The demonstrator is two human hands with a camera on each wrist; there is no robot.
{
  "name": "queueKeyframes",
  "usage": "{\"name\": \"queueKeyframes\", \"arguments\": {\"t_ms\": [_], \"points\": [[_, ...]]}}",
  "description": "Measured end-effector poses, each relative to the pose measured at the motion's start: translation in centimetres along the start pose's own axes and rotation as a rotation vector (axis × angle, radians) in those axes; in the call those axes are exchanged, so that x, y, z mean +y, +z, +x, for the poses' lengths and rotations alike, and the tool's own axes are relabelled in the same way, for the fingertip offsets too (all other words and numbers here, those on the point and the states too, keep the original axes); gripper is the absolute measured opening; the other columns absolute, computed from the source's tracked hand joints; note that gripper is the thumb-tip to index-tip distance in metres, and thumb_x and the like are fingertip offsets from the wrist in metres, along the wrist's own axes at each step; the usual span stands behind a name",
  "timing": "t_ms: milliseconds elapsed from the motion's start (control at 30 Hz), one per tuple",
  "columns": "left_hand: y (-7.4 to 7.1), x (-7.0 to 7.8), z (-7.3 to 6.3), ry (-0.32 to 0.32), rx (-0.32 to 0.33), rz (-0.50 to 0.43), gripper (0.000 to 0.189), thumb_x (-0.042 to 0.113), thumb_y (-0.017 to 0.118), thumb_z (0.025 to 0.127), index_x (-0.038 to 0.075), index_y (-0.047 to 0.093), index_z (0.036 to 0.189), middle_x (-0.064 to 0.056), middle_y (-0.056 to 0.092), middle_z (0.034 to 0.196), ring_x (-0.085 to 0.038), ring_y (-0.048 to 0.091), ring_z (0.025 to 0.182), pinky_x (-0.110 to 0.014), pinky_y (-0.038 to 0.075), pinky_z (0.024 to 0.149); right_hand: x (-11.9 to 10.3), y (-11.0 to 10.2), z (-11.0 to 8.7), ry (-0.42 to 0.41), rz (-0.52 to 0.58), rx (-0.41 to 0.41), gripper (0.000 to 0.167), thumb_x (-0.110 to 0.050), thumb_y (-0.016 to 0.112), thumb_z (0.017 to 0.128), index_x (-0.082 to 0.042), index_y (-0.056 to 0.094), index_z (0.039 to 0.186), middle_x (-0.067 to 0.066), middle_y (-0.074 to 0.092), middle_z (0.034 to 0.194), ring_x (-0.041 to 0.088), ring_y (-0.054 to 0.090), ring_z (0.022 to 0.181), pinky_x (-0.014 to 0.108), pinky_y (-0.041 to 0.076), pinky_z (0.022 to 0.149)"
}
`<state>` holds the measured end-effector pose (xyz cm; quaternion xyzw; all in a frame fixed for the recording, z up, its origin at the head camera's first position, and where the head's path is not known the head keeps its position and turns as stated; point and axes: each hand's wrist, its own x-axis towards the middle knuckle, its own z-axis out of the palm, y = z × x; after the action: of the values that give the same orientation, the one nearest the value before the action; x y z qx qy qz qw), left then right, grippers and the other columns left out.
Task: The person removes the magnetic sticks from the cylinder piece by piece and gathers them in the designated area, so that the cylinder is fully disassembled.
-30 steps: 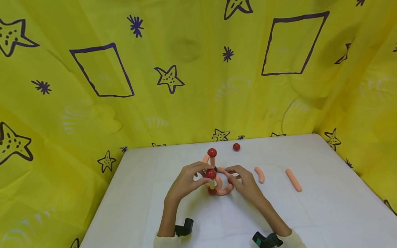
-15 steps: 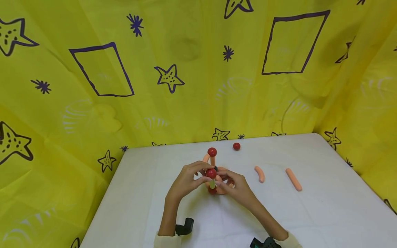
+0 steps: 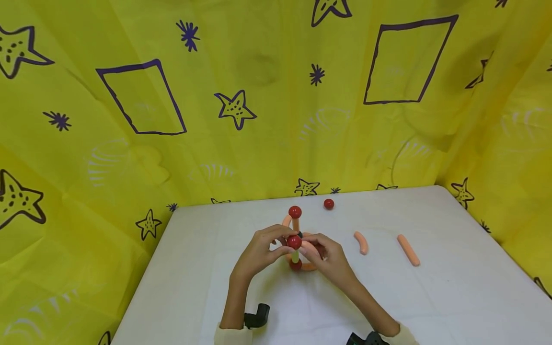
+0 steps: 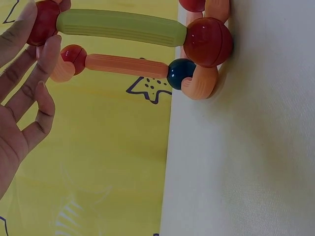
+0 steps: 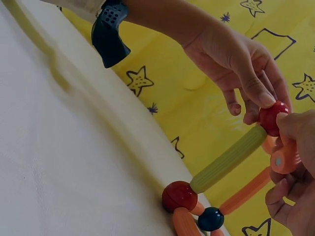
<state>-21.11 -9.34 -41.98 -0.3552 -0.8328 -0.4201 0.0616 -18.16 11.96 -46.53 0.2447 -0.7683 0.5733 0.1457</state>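
Above the worktop, left hand and right hand close together, each grip pinching; green stick upright beneath; curved orange stick held by right grip; red ball, capping the green stick, held by left grip

Can read no words, numbers or brands. See only drawn signs, all on the yellow cloth: dark five-pointed stars, some dotted inside; spiky bursts like asterisks; two four-sided outlines in the head view. Make out pale striped marks too, faint. Find a dotted star in the left wrist view, and stars, bursts and an outline in the right wrist view.
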Motion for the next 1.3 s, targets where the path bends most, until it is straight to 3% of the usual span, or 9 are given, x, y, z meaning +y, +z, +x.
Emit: {"name": "queueKeyframes", "arguments": {"t_ms": [267,500,700,900,1033,1167,1300], "points": [[-0.1,0.1,0.0,0.015,0.004,0.005,0.039,0.018,0.077,0.081,0.017,0.069,0.120,0.005,0.070,0.111,-0.010,0.062,0.095,-0.037,0.056,0.080,-2.8,0.3,0.3,-0.045,-0.058,0.068,0.023,0.006,0.069,0.085,0.004,0.065,0.108,0.019,0.068,0.108,0.012,0.055,0.073,0.017,0.051,0.061],[-0.2,0.1,0.2,0.043,0.006,0.012,0.038,0.021,0.076,0.082,0.017,0.068,0.119,0.004,0.071,0.111,-0.010,0.062,0.095,-0.032,0.055,0.080,-4.8,0.1,0.6,-0.044,-0.115,0.097,0.019,0.005,0.071,0.084,0.003,0.067,0.102,0.013,0.067,0.094,0.012,0.051,0.068,0.022,0.047,0.056],[-0.3,0.2,0.2,0.034,0.005,0.010,0.038,0.018,0.077,0.081,0.018,0.069,0.118,0.005,0.071,0.110,-0.009,0.062,0.094,-0.025,0.053,0.080,-4.7,0.0,0.6,-0.033,-0.136,0.101,0.017,0.005,0.071,0.084,0.002,0.068,0.101,0.016,0.069,0.099,0.013,0.052,0.070,0.020,0.048,0.060],[-0.3,0.3,0.2,0.031,0.004,0.010,0.038,0.017,0.077,0.081,0.016,0.069,0.118,0.005,0.071,0.110,-0.010,0.062,0.094,-0.025,0.053,0.080,-2.0,-0.2,0.5,-0.037,-0.121,0.112,0.021,0.002,0.071,0.085,-0.001,0.070,0.106,0.010,0.070,0.095,0.010,0.052,0.070,0.021,0.047,0.056],[-0.3,0.3,0.3,0.031,0.007,0.012,0.039,0.014,0.078,0.080,0.016,0.069,0.118,0.005,0.071,0.110,-0.010,0.062,0.094,-0.025,0.053,0.080,-0.6,-1.0,0.5,0.045,-0.083,0.095,0.021,-0.007,0.068,0.090,-0.006,0.070,0.112,0.007,0.071,0.096,0.009,0.059,0.073,0.023,0.054,0.062],[-0.3,0.3,0.2,0.024,-0.001,0.020,0.039,0.015,0.078,0.080,0.013,0.069,0.119,0.005,0.071,0.111,-0.010,0.062,0.095,-0.026,0.053,0.081,0.0,-2.3,0.7,0.187,-0.077,0.100,0.026,-0.018,0.062,0.096,-0.005,0.068,0.118,0.011,0.071,0.097,0.013,0.066,0.079,0.022,0.054,0.066],[-0.2,0.2,0.0,0.011,-0.007,0.033,0.039,0.015,0.078,0.081,0.012,0.069,0.119,0.004,0.071,0.111,-0.010,0.062,0.095,-0.027,0.054,0.080,0.4,-3.9,0.9,0.302,-0.075,0.114,0.034,-0.021,0.059,0.098,0.001,0.063,0.125,0.018,0.070,0.101,0.011,0.067,0.081,0.019,0.051,0.062]]}}
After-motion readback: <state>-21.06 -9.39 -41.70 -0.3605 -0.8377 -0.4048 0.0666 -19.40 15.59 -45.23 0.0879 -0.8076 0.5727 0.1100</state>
